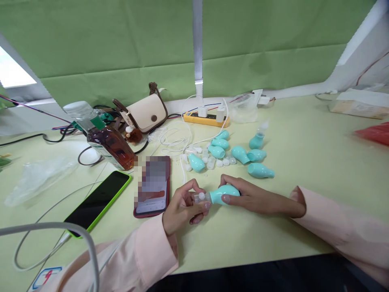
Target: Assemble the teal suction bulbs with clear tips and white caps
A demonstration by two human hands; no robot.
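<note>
Near the table's front edge, my right hand (243, 194) is closed round a glossy turquoise bulb-shaped piece (226, 194). At the bulb's left end, my left hand (188, 205) pinches a small clear plastic nozzle piece (201, 197), which meets the bulb's opening. Whether it sits fully inside cannot be made out. Beyond my hands lie several more turquoise bulbs, one of them (197, 162) close above my left hand. Another turquoise bulb (257, 140) stands upright with a clear tip on it. Small white and clear plastic pieces (211, 163) are scattered among the bulbs.
Left of my hands are a phone in a red case (166, 190) and a phone in a green case (100, 202). A bottle of brown liquid (111, 146), a cream handbag (148, 113) and a yellow power strip (194, 119) stand behind. A grey cable (88, 239) arches at front left.
</note>
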